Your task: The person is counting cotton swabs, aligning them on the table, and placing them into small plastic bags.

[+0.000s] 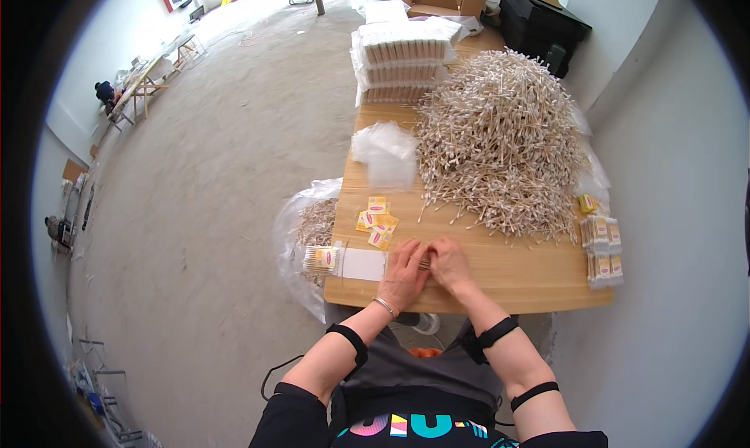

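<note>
Near the table's front edge my left hand and my right hand meet, fingers curled in from both sides around a small bundle of cotton swabs. Only a few of its sticks show between my fingers. Left of my left hand lies a white flat card or pad. Beyond it, at the table's left edge, rests a clear packet of cotton swabs with a yellow label. Several loose yellow-and-white label cards are scattered just past the white card. A large heap of loose cotton swabs rises beyond my right hand.
Clear plastic bags lie behind the label cards. Stacked packs of swabs stand at the far left of the wooden table. Small filled packets sit at the right edge, near the wall. A plastic sack of swabs stands left of the table.
</note>
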The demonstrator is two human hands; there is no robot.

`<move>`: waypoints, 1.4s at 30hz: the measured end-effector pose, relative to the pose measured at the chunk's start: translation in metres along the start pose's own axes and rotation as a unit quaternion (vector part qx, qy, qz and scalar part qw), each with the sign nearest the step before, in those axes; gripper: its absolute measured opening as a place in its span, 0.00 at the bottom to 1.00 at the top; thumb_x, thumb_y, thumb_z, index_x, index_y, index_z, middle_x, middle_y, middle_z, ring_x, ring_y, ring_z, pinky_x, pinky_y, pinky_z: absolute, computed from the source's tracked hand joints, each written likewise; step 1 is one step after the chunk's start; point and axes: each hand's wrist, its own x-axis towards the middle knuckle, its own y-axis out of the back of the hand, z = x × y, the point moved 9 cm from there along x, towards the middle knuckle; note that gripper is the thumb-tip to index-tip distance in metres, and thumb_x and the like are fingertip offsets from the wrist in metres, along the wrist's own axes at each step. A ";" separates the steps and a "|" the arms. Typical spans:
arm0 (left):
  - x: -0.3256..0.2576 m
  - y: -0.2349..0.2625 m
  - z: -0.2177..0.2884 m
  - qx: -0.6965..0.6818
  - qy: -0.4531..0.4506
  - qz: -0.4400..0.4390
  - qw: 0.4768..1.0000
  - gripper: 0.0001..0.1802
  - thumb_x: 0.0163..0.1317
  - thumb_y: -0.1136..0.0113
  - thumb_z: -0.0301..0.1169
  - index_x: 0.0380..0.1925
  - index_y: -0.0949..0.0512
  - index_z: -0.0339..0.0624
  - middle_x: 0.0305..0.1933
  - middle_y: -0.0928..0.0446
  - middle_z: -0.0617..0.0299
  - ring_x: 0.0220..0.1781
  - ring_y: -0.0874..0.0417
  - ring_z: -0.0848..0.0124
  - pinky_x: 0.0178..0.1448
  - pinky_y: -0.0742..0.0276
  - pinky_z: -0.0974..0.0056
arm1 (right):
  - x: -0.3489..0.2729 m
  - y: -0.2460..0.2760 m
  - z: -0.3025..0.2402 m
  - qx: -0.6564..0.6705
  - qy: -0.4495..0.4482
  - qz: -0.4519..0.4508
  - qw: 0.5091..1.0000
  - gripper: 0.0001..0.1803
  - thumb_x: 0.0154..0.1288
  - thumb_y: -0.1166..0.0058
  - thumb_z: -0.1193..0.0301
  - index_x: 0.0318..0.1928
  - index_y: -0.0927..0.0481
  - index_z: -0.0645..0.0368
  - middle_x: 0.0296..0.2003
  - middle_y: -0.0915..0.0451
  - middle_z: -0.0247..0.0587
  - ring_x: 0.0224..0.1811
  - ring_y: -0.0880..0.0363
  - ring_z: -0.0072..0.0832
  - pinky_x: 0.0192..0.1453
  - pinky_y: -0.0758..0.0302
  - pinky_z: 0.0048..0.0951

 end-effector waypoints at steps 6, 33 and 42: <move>0.003 0.001 0.000 -0.010 0.010 -0.008 1.000 0.29 0.50 0.37 0.26 0.55 0.32 0.40 0.58 0.34 0.48 0.65 0.38 0.52 0.69 0.41 0.53 | 0.035 -0.004 0.024 0.108 -0.122 -0.084 0.983 0.12 0.56 0.44 0.65 0.34 0.20 0.61 0.34 0.22 0.49 0.42 0.23 0.43 0.47 0.27 0.38; 0.000 0.001 -0.004 -0.011 0.009 -0.004 1.000 0.36 0.47 0.34 0.29 0.58 0.37 0.37 0.60 0.35 0.48 0.64 0.36 0.49 0.68 0.40 0.54 | -0.023 0.029 0.024 0.108 -0.043 0.097 0.988 0.11 0.54 0.51 0.80 0.40 0.23 0.61 0.41 0.24 0.48 0.49 0.28 0.45 0.55 0.32 0.40; -0.002 -0.003 -0.002 -0.014 -0.035 -0.015 0.999 0.26 0.49 0.35 0.27 0.51 0.29 0.36 0.57 0.30 0.48 0.63 0.33 0.52 0.66 0.37 0.54 | -0.059 0.034 0.010 0.080 -0.047 0.202 0.975 0.10 0.53 0.47 0.80 0.39 0.23 0.63 0.43 0.28 0.49 0.48 0.31 0.44 0.53 0.33 0.39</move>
